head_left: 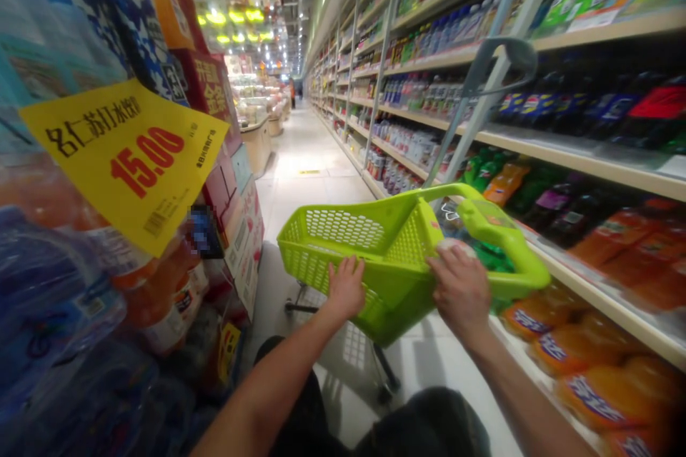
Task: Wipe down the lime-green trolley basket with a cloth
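Left hand (346, 289), right hand (461, 293) on green basket (399, 300), bottle-filled shelves (589, 165)

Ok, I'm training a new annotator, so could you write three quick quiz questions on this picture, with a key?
1. What is the left hand touching?
2. True or false: the yellow sign shows 15.00.
3. In the picture, where do the shelves of bottles stand? A: left of the aisle; B: right of it; C: across its far end.

Key: 1. The side of the green cart. 2. True. 3. B.
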Demonstrator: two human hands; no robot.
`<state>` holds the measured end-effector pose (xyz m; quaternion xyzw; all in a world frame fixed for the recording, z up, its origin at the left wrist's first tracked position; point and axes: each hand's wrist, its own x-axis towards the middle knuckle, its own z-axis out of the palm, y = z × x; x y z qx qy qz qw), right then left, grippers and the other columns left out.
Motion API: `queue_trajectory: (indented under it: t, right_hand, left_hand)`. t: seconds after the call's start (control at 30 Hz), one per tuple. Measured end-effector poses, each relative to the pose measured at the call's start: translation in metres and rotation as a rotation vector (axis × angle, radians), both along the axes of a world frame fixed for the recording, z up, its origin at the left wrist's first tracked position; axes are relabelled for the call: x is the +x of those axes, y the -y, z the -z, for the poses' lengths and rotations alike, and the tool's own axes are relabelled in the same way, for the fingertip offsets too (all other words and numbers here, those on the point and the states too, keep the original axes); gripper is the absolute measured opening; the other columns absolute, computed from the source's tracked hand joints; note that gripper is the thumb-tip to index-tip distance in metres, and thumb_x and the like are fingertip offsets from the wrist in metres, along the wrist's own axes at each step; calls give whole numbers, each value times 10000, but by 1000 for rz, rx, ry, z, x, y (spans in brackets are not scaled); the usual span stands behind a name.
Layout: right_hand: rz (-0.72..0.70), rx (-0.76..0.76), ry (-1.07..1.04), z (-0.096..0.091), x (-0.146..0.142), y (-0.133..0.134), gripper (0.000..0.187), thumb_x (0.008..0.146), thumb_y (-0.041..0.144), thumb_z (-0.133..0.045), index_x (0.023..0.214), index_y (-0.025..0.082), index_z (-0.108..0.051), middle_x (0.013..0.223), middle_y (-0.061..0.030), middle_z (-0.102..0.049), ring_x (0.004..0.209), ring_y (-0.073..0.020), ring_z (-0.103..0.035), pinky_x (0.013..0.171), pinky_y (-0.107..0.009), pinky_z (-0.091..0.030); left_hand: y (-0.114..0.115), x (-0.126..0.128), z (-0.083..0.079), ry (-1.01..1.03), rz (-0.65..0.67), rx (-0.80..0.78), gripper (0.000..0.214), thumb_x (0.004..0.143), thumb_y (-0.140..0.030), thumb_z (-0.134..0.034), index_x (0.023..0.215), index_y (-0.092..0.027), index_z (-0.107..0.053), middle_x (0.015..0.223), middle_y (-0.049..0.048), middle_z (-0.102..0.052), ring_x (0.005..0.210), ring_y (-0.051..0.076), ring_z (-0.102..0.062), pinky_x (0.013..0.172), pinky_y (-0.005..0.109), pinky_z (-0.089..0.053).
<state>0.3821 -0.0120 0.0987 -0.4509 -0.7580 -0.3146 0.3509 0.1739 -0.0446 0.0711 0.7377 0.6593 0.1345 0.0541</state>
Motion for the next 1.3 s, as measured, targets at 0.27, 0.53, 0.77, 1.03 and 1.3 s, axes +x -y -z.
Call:
queue_trajectory:
  t: [0.27,0.53,0.77,1.03,1.3]
  right_hand:
    - [-68,7,-10,-14,18,4,256,831,133,-442,1020,134,-616,1199,-139,-581,1157,-258,-487,946,-421,-371]
    - [-169,-62,7,8,-2,1,297,779,46,-423,936,146,-654,1157,-118,-612,1181,-258,-461,953,-419,-386]
    - [-368,-127,86,33,-52,-8,303,802,68,-406,932,158,-665,1164,-94,-614,1201,-239,-434,963,-424,-377]
    - [-226,-56,11,-9,14,1,342,792,102,-380,1040,174,-605,1216,-110,-566,1235,-288,-408,944,-476,-397]
    - [-20,70,-43,-9,67,3,337,796,121,-403,1069,130,-599,1208,-167,-561,1248,-314,-395,986,-442,-369]
  left_hand:
    - [-11,-20,6,5,-120,19,621,763,-222,-437,1365,-162,-297,1444,102,-314,1330,235,-245,1094,511,-165]
    - [-11,-23,13,-36,-119,-38,696,749,-236,-464,1401,-194,-224,1492,93,-203,1372,232,-138,1084,548,-129]
    - [-3,-30,16,-62,-78,-19,696,769,-231,-444,1412,-218,-177,1495,89,-194,1374,220,-134,1080,559,-128]
    - [-2,-40,17,10,-49,-7,676,773,-243,-412,1407,-161,-193,1493,76,-204,1375,221,-124,1090,559,-121]
    - [-4,-43,25,-39,8,-8,739,745,-245,-454,1417,-157,-162,1507,69,-144,1384,232,-75,1091,557,-110]
